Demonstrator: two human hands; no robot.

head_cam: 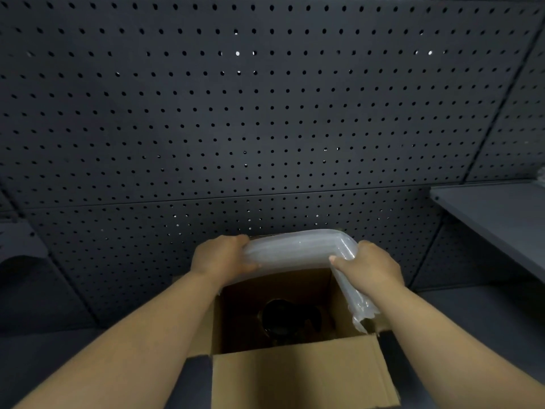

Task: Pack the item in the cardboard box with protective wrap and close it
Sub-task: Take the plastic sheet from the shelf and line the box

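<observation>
The left hand (219,258) grips the left end of the wrap (295,249), fingers curled over its far edge and thumb on the near face. The wrap is a pale, translucent sheet of air-cushion film, held above the far side of the open box (298,376), which sits on the dark worktop (59,349) close to the near edge, in front of a pegboard (265,113). Down inside the box a dark, rounded item (290,318) rests on the bottom; its details are too dim to tell. The right hand (370,265) clasps the wrap at its bend, from which the sheet falls along the box's right wall, its ragged end hanging near the front right corner.

The wrap looks light, soft and springy, and somewhat slick, so it should fold easily but tend to uncurl; holding both ends, as now, seems the sound way to steer it down around the item. The box flaps look stiff enough to fold by their edges.
</observation>
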